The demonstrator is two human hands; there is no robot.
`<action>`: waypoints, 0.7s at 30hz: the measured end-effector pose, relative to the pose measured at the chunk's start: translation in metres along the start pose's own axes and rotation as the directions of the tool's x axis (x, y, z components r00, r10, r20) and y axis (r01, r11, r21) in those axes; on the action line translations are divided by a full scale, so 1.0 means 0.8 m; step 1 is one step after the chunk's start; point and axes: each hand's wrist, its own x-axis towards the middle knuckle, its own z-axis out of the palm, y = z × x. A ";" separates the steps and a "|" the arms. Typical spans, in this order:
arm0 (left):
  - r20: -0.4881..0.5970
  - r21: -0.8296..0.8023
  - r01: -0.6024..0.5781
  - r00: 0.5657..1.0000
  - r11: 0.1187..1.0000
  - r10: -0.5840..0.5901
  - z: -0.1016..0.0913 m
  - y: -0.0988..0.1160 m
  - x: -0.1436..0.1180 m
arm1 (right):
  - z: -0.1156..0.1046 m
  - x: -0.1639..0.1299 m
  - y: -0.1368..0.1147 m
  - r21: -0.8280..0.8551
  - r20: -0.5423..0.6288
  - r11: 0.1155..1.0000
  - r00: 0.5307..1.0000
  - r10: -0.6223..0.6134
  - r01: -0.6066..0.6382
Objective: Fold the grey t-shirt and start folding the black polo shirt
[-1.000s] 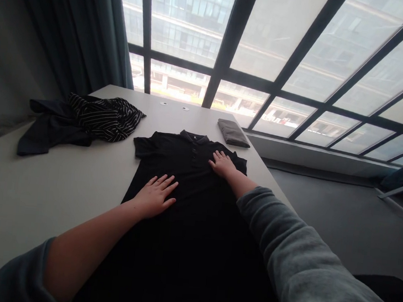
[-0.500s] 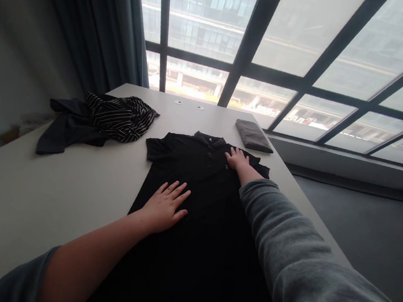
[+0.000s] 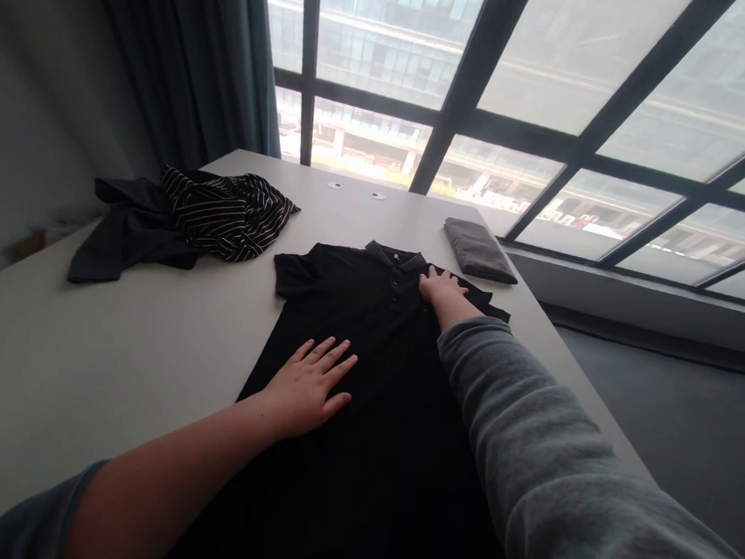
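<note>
Black polo shirt (image 3: 367, 332) flat on white table (image 3: 108, 351) by window (image 3: 499, 63)

My left hand (image 3: 310, 383) lies flat on the black polo shirt (image 3: 359, 419) spread over the table (image 3: 108, 351); my right hand (image 3: 441, 286) presses near its far collar (image 3: 396, 254).

Matt black cloth polo shirt (image 3: 367, 332), smooth matt pale table (image 3: 108, 351) — striped fabric garment (image 3: 227, 213), dull grey folded cloth (image 3: 479, 249)
</note>
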 end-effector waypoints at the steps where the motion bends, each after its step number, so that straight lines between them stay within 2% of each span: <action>1: -0.001 -0.003 -0.002 1.000 1.000 0.002 0.000 0.000 0.000 | 0.003 0.000 0.000 0.026 0.005 0.999 1.000 0.019 -0.020; 8: 0.033 -0.026 0.037 0.999 0.999 -0.036 -0.008 0.005 0.000 | 0.016 -0.005 0.010 0.107 -0.023 0.994 0.999 0.030 -0.028; 16: -0.071 -0.022 0.176 0.982 0.984 -0.177 0.009 -0.007 0.003 | 0.020 -0.003 0.013 0.100 -0.048 0.995 0.999 0.024 -0.019; 21: -0.097 0.002 0.227 0.969 0.974 -0.226 0.001 -0.009 0.002 | 0.019 -0.003 0.013 0.100 -0.046 0.995 0.999 0.027 -0.022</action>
